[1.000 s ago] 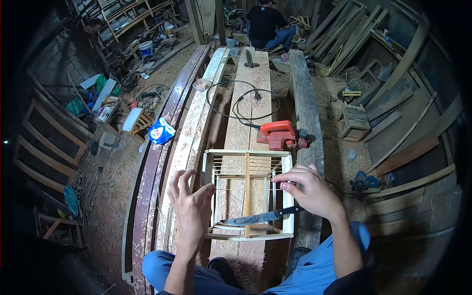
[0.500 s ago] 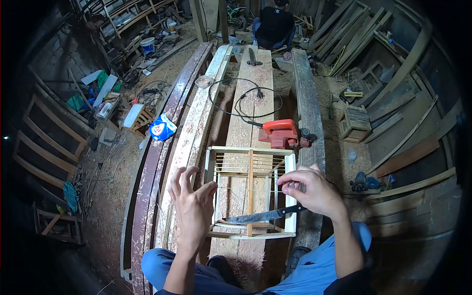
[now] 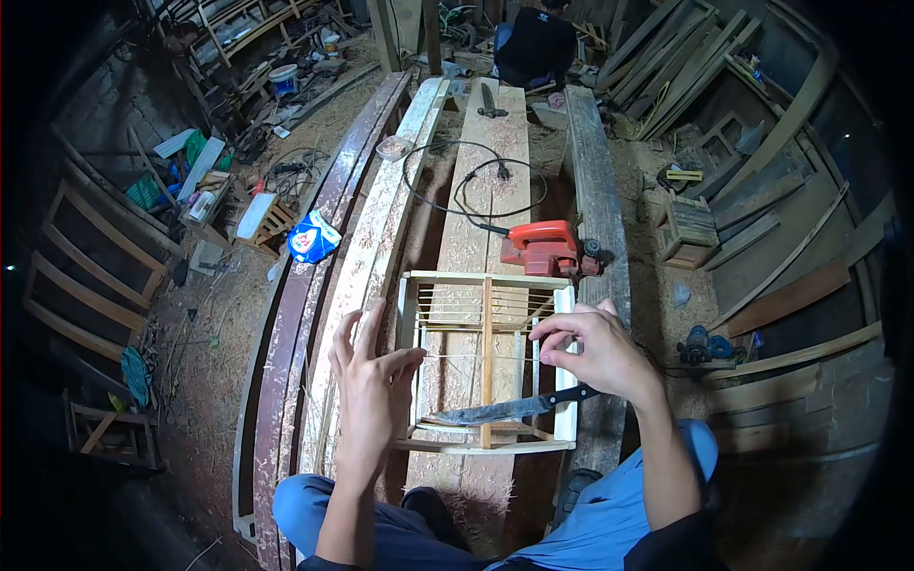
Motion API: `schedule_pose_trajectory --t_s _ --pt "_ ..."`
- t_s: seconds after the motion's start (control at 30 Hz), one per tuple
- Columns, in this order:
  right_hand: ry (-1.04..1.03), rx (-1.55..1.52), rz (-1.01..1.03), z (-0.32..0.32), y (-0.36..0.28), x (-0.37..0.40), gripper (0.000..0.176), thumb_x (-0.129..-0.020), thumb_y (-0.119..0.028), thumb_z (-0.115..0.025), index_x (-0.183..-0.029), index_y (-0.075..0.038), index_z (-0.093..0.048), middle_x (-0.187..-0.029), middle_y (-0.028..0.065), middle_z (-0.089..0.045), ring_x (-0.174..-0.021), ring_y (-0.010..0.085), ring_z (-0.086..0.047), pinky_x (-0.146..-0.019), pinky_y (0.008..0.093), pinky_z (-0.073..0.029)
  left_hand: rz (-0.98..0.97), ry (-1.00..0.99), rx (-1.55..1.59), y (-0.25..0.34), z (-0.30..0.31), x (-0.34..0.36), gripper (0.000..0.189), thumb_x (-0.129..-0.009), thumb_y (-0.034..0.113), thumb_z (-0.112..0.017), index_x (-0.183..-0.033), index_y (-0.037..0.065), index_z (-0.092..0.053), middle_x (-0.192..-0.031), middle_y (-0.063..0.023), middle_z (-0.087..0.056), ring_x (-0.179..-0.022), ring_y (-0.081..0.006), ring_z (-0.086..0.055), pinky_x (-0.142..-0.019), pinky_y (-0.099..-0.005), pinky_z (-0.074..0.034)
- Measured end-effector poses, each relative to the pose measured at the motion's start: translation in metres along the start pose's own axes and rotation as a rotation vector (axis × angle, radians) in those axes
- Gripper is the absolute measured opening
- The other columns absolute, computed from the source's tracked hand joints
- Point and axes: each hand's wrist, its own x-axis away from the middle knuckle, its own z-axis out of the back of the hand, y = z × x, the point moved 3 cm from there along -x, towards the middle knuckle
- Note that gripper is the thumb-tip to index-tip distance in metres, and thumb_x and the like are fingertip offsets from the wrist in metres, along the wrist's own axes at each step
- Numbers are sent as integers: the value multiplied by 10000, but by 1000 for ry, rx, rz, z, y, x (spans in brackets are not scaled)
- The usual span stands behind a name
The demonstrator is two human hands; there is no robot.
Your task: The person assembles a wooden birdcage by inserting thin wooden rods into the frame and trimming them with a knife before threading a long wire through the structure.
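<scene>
A small wooden frame (image 3: 565,419) with thin slats across its far half lies on the planks in front of me. Across its middle runs a thin wooden stick (image 3: 459,356), one end at each hand. My left hand (image 3: 367,385) pinches the left end between thumb and fingertip, its other fingers raised. At the opposite side my right hand (image 3: 605,357) has its thumb and fingers closed around the right end. A knife (image 3: 505,411) with a black handle rests over the near part of the frame, blade pointing left.
Beyond the frame sits a red power tool (image 3: 547,249) with its black cable (image 3: 409,181) looped on the planks. A blue and white packet (image 3: 312,238) lies on the dark beam at left. A hammer (image 3: 489,103) lies farther off, near a seated person (image 3: 536,48).
My view has shifted slightly. Both hands stay at the frame's sides, and the stick between them now shows more clearly. The knife remains lying across the frame.
</scene>
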Motion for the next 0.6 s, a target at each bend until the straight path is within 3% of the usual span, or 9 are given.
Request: schedule_pose_trajectory --t_s 0.23,0.6 --pt "-28 -52 -19 0 1 -2 190 -916 -177 -793 -1102 -139 -803 -912 12 -828 -1000 205 -690 -1013 432 -368 79 -106 111 -7 2 -8 278 -809 119 -874 -1053 250 -898 -1747 -101 -392 -1556 -434 -325 -1293 -565 -268" --pt "8 9 -6 3 -7 0 186 -899 -164 -790 -1081 -128 -800 -867 9 -814 -946 198 -696 -985 408 -375 -45 -7 -83 8 -4 5 324 -835 128 -857 -1118 282 -886 -1759 -124 -363 -1558 -410 -341 -1267 -540 -284"
